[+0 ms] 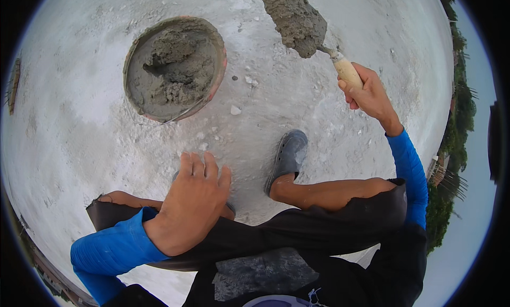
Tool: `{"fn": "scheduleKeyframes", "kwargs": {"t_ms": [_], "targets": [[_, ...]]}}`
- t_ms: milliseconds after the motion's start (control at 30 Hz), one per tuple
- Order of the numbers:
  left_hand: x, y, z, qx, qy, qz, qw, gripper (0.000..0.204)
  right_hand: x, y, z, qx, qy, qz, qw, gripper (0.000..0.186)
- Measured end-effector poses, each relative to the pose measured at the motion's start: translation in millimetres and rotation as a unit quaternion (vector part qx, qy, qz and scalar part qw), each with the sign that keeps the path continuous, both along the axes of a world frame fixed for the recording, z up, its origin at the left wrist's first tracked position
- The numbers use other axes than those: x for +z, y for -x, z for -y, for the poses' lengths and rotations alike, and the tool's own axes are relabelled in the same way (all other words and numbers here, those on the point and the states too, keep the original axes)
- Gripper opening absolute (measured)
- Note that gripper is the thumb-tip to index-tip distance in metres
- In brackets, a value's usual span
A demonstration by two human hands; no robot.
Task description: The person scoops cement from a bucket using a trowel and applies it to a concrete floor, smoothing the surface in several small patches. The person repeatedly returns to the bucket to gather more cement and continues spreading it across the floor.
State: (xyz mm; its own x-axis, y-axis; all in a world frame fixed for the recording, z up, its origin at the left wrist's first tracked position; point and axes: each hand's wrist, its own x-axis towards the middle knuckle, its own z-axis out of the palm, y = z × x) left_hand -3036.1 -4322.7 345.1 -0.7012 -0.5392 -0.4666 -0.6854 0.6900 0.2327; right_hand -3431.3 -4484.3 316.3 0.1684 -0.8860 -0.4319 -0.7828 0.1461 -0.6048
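Grey mortar (296, 21) sits heaped on the trowel (348, 74) at the top of the frame, right of centre, the right hand (370, 93) wrapped round its handle. Holding the blade level and moving smoothly should stop the load sliding off. The left hand (194, 201), fingers slightly apart with nothing visibly gripped, hangs left of centre, well placed clear of the bucket (222, 62) at upper left.
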Motion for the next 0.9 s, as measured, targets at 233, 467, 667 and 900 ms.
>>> {"fn": "scheduleKeyframes", "kwargs": {"t_ms": [233,467,667,900], "targets": [[-14,3,11,-0.018,0.018,0.009,1.000,0.057,-144,28,-14,0.084,0.211,-0.322,0.919,0.035],[-9,-10,9,0.028,-0.009,0.033,0.999,0.062,-138,52,-56,-0.166,0.032,-0.123,0.978,0.043],[-8,-9,15,0.038,-0.034,0.033,0.998,0.064,-129,67,-63,-0.018,0.019,-0.061,0.998,0.039],[-4,-1,17,0.019,-0.039,0.032,0.999,0.062,-142,101,32,-0.016,-0.022,-0.124,0.992,0.037]]}}
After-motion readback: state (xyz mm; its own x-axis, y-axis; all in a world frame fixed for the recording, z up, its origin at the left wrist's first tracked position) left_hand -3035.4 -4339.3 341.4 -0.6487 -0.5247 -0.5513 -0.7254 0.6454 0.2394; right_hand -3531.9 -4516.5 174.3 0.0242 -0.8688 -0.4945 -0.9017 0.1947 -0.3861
